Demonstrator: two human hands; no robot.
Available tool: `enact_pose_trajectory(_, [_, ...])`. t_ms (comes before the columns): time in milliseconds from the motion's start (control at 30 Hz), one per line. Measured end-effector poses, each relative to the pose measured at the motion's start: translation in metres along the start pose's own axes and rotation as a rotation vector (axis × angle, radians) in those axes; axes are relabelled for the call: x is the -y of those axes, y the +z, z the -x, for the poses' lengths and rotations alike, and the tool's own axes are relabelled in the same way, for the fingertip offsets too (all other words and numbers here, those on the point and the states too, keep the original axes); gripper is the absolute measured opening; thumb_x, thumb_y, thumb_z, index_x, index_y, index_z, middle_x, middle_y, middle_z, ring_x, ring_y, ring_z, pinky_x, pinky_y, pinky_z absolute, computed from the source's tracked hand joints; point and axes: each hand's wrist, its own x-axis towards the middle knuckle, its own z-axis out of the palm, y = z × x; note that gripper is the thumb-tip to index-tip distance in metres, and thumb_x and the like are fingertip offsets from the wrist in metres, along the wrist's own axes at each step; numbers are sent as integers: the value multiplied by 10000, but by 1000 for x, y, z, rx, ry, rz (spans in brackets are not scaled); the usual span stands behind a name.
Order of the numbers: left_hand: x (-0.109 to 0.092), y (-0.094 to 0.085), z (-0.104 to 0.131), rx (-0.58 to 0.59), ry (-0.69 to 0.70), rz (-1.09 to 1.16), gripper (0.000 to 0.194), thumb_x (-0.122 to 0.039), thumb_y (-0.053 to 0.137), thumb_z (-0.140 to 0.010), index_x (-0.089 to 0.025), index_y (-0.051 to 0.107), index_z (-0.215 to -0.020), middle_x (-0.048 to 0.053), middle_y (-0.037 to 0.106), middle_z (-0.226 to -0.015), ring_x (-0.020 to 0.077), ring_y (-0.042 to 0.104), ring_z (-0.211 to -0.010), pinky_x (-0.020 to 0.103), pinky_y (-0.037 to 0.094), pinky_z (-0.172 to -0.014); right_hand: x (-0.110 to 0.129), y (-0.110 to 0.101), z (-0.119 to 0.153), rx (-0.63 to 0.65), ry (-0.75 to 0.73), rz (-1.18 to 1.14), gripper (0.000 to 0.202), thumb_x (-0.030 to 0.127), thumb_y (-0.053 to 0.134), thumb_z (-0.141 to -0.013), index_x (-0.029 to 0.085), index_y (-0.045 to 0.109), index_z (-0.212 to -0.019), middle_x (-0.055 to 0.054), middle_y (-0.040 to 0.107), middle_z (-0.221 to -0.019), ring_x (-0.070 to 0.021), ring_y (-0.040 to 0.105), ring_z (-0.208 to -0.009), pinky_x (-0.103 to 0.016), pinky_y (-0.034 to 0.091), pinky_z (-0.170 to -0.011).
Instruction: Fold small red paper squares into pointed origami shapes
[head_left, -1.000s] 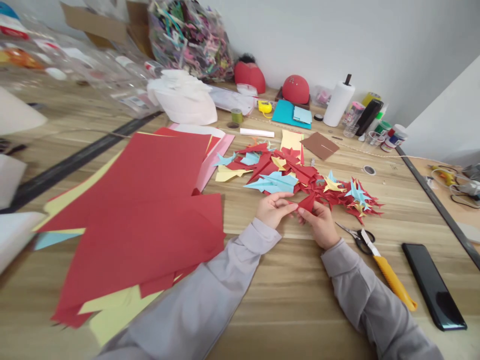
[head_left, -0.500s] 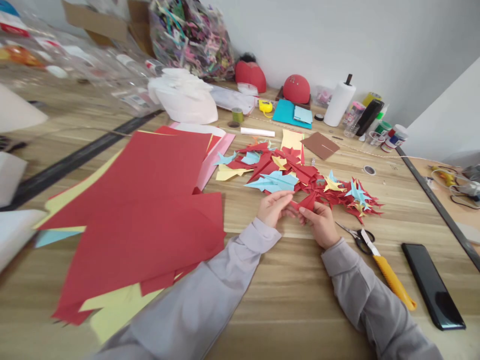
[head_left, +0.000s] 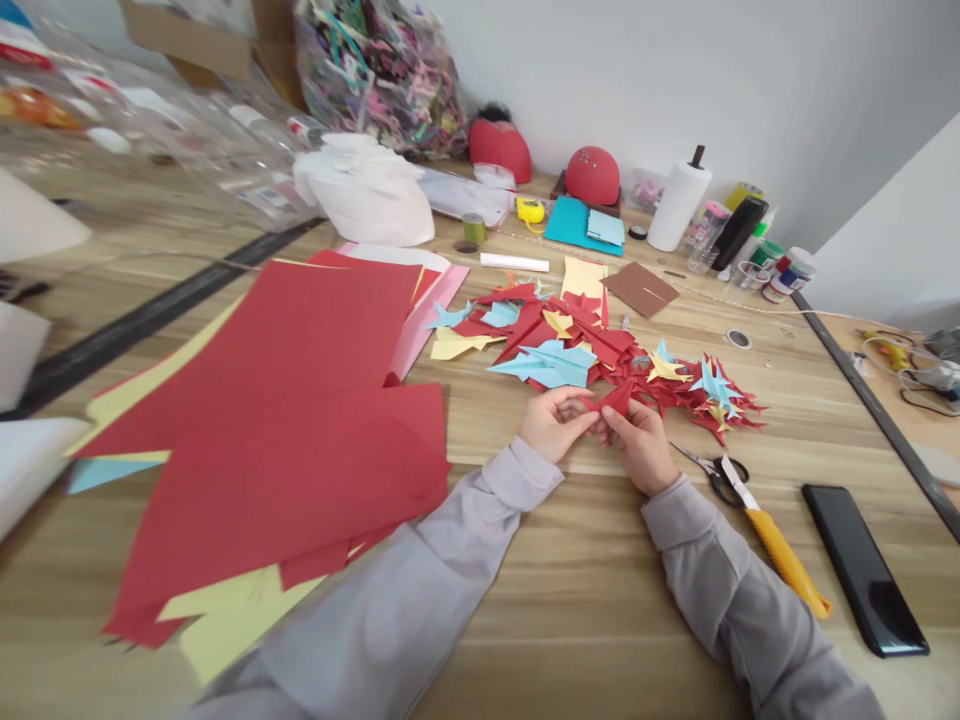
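Observation:
A small folded red paper piece (head_left: 616, 398) is pinched between my two hands, just in front of the heap. My left hand (head_left: 556, 424) has thumb and fingers closed on its left end. On its right side, my right hand (head_left: 642, 442) grips it with the thumb on top. Behind them lies a heap of folded red paper (head_left: 611, 345) with some yellow and light-blue pieces mixed in. A light-blue paper plane (head_left: 550, 364) rests at the heap's front, beyond my left hand. Large red sheets (head_left: 300, 470) spread over the table to the left.
Scissors (head_left: 721, 476), a yellow-handled knife (head_left: 787, 562) and a black phone (head_left: 864, 570) lie right of my right hand. A brown square (head_left: 641, 289), a white roll (head_left: 679, 207) and bottles stand or lie farther back on the wooden table (head_left: 577, 600).
My left thumb and fingers have shifted slightly along the red piece toward its left end. My right hand has barely moved and keeps its hold.

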Motion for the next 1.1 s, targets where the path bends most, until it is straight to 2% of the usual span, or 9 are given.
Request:
enact_pose_trajectory(267, [-2, -2, 1, -8, -11, -4, 342, -171, 728, -538, -106, 620, -856, -20, 601, -543, 97, 568, -470, 227, 486, -511, 1, 0, 1, 2, -6, 136, 219, 362, 624, -745, 155, 589, -684, 2, 581, -601, -89, 501, -495, -220, 409, -471])
enact_pose_trajectory(500, [-6, -4, 1, 81, -73, 100, 374, -213, 762, -510, -104, 621, -839, -1, 628, -519, 117, 575, -465, 264, 490, -534, 4, -1, 2, 61, 67, 15, 220, 354, 633, -740, 152, 592, -662, 7, 575, -575, -74, 486, -452, -203, 362, -433])
enact_pose_trajectory(733, [-1, -4, -2, -55, -19, 129, 341, -203, 778, -481, -115, 648, -784, -9, 632, -572, 103, 572, -485, 251, 481, -531, 3, -1, 2, 39, 51, 41, 205, 355, 643, -732, 154, 613, -702, 2, 587, -592, -84, 497, -469, -218, 390, -458])
enact_pose_trajectory(833, [-2, -5, -3, -49, -75, 199, 296, -215, 762, -501, -112, 644, -752, -5, 626, -527, 113, 573, -474, 263, 481, -528, 3, -1, 3, 29, 52, 41, 207, 357, 643, -731, 155, 612, -698, 5, 586, -590, -83, 495, -470, -215, 391, -459])
enact_pose_trajectory(933, [-4, -6, -2, -37, -141, 292, 282, -227, 720, -549, -108, 647, -793, 22, 652, -568, 128, 594, -500, 271, 485, -538, 3, -1, 3, 22, 48, 34, 201, 349, 639, -737, 155, 611, -696, 5, 581, -585, -83, 492, -472, -216, 390, -461])
enact_pose_trajectory(1100, [-4, -7, -2, -42, -138, 318, 299, -230, 655, -596, -103, 648, -866, 35, 659, -608, 138, 608, -551, 271, 486, -551, 3, 0, 3, 24, 44, 37, 200, 355, 648, -725, 158, 615, -714, 5, 581, -585, -92, 496, -481, -224, 401, -469])
